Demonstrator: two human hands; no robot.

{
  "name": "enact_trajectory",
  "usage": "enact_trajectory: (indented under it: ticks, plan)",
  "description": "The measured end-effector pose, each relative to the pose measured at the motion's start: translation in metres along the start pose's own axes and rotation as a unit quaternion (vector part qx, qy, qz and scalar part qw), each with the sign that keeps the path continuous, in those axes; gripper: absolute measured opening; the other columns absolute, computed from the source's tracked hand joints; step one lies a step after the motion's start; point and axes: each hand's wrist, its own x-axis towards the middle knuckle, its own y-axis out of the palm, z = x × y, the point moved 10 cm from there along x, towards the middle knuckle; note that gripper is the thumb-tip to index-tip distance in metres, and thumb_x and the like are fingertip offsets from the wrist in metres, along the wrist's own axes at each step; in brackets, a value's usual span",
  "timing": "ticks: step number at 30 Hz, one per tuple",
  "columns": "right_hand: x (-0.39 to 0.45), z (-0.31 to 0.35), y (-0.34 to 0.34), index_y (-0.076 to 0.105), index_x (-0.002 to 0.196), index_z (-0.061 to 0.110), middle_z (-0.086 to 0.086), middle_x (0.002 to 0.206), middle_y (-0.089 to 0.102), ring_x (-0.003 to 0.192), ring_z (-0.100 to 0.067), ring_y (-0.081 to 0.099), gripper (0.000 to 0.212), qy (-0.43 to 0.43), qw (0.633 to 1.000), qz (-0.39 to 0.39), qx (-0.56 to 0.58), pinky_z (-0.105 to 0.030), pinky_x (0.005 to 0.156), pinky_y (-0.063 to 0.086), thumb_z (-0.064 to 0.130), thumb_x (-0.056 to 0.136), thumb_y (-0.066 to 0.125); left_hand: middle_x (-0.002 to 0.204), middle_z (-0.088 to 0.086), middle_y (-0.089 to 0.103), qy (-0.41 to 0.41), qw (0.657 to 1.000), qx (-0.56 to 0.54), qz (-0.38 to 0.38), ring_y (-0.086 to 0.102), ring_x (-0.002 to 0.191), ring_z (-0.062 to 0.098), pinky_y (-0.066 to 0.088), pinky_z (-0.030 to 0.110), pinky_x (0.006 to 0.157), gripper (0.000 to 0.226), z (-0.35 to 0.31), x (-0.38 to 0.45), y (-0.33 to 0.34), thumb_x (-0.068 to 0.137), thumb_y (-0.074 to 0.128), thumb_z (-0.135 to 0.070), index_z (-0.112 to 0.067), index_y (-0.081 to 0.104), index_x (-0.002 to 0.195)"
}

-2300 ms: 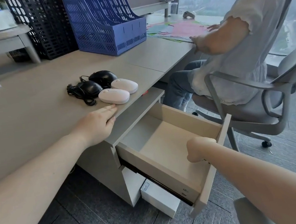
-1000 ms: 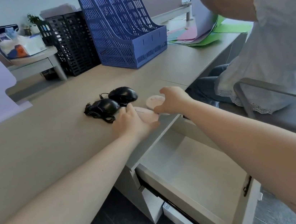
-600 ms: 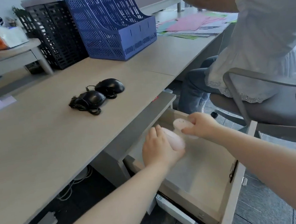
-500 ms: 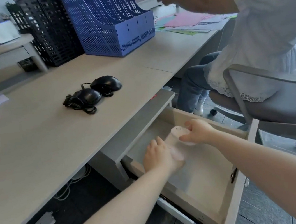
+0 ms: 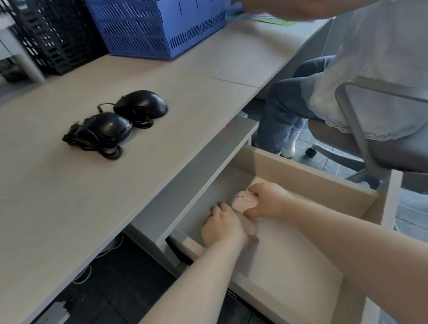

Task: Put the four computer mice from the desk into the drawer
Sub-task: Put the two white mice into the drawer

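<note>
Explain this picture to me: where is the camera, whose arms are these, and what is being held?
The camera sits on a person's head, looking down at their own bare arms. Both hands are down in the open drawer: the right hand holds a white mouse, and the left hand covers a second pale one, mostly hidden. Two black mice with bundled cords lie on the desk. Behind them stand a blue file rack and a black one. Another person sits to the right, handling papers.

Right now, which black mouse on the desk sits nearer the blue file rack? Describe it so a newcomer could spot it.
Start at the blue slotted plastic file rack on the beige desk. Two black corded mice lie side by side in front of it. The target is the glossy black right-hand mouse, nearer the rack; its neighbour has the cable bundled beside it.
</note>
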Motion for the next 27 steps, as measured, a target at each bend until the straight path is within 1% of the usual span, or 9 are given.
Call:
enact_trajectory:
  ticks: [5,8,10,13,15,17,20,23,27]
  plan:
    - [-0.001,-0.001,-0.002,0.059,0.121,0.009,-0.009,0.121,0.064,0.114,-0.028,0.057,0.056,-0.008,1.0,-0.018,0.008,-0.028,0.081,0.042,0.045,0.079,0.068,0.154,0.008,0.019,-0.006,1.0,-0.016,0.026,0.027,0.142,0.024,0.033,0.036,0.11,0.136,0.0,0.001,0.008,0.054,0.083,-0.052,-0.007,-0.005,0.148]
    - [-0.007,-0.002,-0.006,0.052,0.13,0.009,-0.011,0.129,0.061,0.12,-0.03,0.055,0.049,-0.003,1.0,-0.021,0.015,-0.033,0.092,0.045,0.04,0.091,0.053,0.157,0.01,0.011,0.02,1.0,-0.015,0.018,0.012,0.146,0.026,0.024,0.038,0.116,0.138,-0.006,-0.003,0.004,0.053,0.083,-0.054,-0.007,-0.005,0.147]
    - [-0.014,-0.002,-0.022,0.057,0.126,0.012,-0.01,0.126,0.063,0.117,-0.03,0.057,0.043,0.0,0.999,-0.049,0.019,-0.034,0.091,0.048,0.037,0.093,0.048,0.154,0.011,0.018,0.06,0.998,-0.012,-0.002,0.021,0.143,0.025,0.029,0.038,0.113,0.129,-0.014,-0.01,-0.006,0.056,0.08,-0.055,-0.007,0.002,0.147]
    - [-0.024,0.005,-0.051,0.067,0.091,0.012,-0.006,0.093,0.068,0.092,-0.027,0.061,0.032,-0.016,0.996,-0.084,0.017,-0.029,0.069,0.044,0.037,0.093,0.047,0.14,0.01,0.039,0.111,0.992,-0.033,-0.039,0.042,0.128,0.028,0.041,0.039,0.097,0.082,-0.028,-0.025,-0.037,0.076,0.07,-0.044,-0.007,0.029,0.136]
    - [-0.033,0.014,-0.075,0.054,0.065,0.017,0.0,0.069,0.056,0.076,-0.025,0.055,0.033,-0.02,0.993,-0.112,0.027,-0.028,0.058,0.037,0.035,0.092,0.049,0.125,0.011,0.052,0.133,0.988,-0.019,-0.076,0.052,0.115,0.032,0.043,0.037,0.082,0.037,-0.036,-0.038,-0.067,0.087,0.057,-0.032,-0.009,0.047,0.114]
    - [-0.044,0.029,-0.101,0.046,0.056,0.017,0.002,0.06,0.05,0.069,-0.025,0.052,0.039,-0.029,0.988,-0.148,0.045,-0.029,0.055,0.038,0.034,0.091,0.049,0.113,0.015,0.06,0.154,0.98,-0.005,-0.123,0.056,0.105,0.036,0.042,0.036,0.076,0.02,-0.044,-0.053,-0.104,0.09,0.048,-0.025,-0.007,0.052,0.1]
    - [-0.064,0.059,-0.144,0.061,0.07,0.006,-0.006,0.069,0.061,0.071,-0.028,0.057,0.039,-0.054,0.969,-0.225,0.081,-0.035,0.064,0.049,0.034,0.093,0.047,0.101,0.017,0.067,0.182,0.962,-0.04,-0.197,0.059,0.095,0.038,0.041,0.034,0.068,0.02,-0.051,-0.078,-0.16,0.089,0.044,-0.022,-0.006,0.056,0.092]
    - [-0.073,0.092,-0.175,0.065,0.084,0.009,-0.003,0.076,0.064,0.076,-0.025,0.059,0.03,-0.092,0.945,-0.289,0.121,-0.037,0.071,0.051,0.033,0.091,0.049,0.103,0.01,0.068,0.182,0.938,-0.074,-0.284,0.06,0.095,0.034,0.046,0.035,0.072,0.023,-0.039,-0.094,-0.215,0.089,0.048,-0.03,-0.013,0.06,0.098]
    - [-0.05,0.134,-0.179,0.06,0.115,0.019,-0.001,0.097,0.062,0.097,-0.022,0.059,0.033,-0.123,0.947,-0.249,0.161,-0.034,0.084,0.048,0.037,0.088,0.057,0.129,0.008,0.049,0.11,0.932,-0.063,-0.34,0.045,0.118,0.031,0.047,0.043,0.085,0.051,0.012,-0.075,-0.262,0.082,0.055,-0.052,-0.02,0.049,0.121]
